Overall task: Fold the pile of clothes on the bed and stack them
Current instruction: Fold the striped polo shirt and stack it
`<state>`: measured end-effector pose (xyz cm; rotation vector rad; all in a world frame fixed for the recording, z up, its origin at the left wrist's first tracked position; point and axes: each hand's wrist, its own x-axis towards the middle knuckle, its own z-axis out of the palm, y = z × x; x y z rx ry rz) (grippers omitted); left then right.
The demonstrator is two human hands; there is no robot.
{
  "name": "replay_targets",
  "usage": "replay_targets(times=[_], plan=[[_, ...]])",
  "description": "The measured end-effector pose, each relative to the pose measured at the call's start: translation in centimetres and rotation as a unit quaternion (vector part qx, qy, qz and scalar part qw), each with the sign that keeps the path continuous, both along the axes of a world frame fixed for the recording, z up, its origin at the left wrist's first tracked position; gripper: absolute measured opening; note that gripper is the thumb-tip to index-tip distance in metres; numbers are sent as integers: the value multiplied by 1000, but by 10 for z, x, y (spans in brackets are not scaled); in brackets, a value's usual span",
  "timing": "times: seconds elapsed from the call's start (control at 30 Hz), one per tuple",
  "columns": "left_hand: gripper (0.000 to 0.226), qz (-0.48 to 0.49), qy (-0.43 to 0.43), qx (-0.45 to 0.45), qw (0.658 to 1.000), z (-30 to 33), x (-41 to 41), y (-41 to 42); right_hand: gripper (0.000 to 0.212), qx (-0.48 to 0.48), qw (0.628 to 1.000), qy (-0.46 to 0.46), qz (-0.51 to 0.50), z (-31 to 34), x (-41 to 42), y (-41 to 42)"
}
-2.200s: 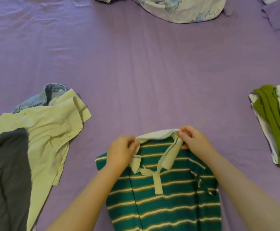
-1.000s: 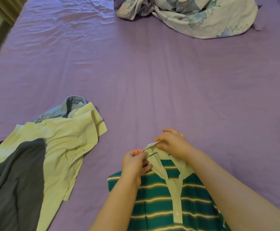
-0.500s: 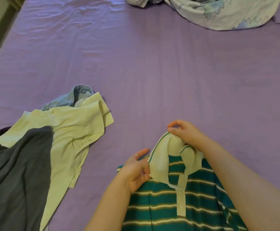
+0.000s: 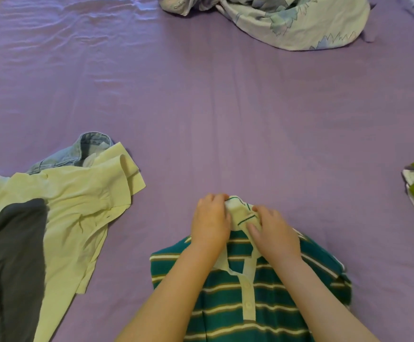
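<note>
We pinch the soft cream knit collar [image 4: 241, 213] of the green striped polo shirt [image 4: 262, 292] with left hand [image 4: 209, 222] and right hand [image 4: 273, 233] fingers, on the purple bed [image 4: 213, 107].

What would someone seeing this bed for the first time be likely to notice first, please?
Probably the green striped polo shirt at the near centre, where the left hand and right hand both work its cream collar. Next, the unfolded pile at the left, a pale yellow shirt over denim, and the crumpled printed duvet at the far edge.
</note>
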<state>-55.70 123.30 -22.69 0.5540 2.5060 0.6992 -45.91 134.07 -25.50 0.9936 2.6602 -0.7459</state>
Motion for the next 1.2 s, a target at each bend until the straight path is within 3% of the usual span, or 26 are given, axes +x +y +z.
replay_targets(times=[0.07, 0.13, 0.2, 0.27, 0.33, 0.4, 0.5, 0.57, 0.7, 0.87, 0.97, 1.03, 1.1, 1.2], plan=[[38, -39, -18, -46, 998, -11, -1, 9, 31, -48, 997, 21, -59, -1, 6, 4], [37, -69, -38, -57, 995, -16, -3, 12, 22, -162, 975, 72, -131, -3, 12, 13], [33, -73, -70, -39, 994, -20, -4, 8, 17, -299, 921, 128, -213, -1, 20, 25], [28, -72, -56, -21, 996, -21, -4, -1, 19, -416, 839, 182, -300, 1, 33, 35], [26, -41, -32, 4, 999, -22, -4, -13, 24, -476, 772, 223, -357, 1, 47, 42], [23, -17, -15, 25, 999, -22, -4, -21, 25, -490, 751, 237, -374, 1, 57, 44], [24, -68, 20, -9, 997, -19, -2, -19, 21, -478, 759, 217, -385, 4, 56, 43], [25, -113, 35, -42, 992, -18, 2, -13, 31, -439, 778, 179, -413, 7, 46, 42], [19, -125, 17, -27, 992, -19, 9, -2, 53, -290, 901, 57, -317, 12, 24, 41], [12, -147, 15, -37, 988, -17, 13, 7, 47, -181, 951, -32, -250, 9, -3, 40], [13, -123, -16, -13, 992, -18, 6, 4, 28, -179, 961, -69, -199, 7, -6, 43], [15, -105, -13, 6, 994, -18, -3, -2, 11, -312, 912, -4, -267, 9, 4, 48], [14, -100, -9, 23, 995, -19, -11, -8, 10, -454, 810, 83, -360, 13, 17, 52], [17, -130, 2, 25, 991, -19, -17, -17, 16, -545, 707, 127, -433, 14, 32, 57]])
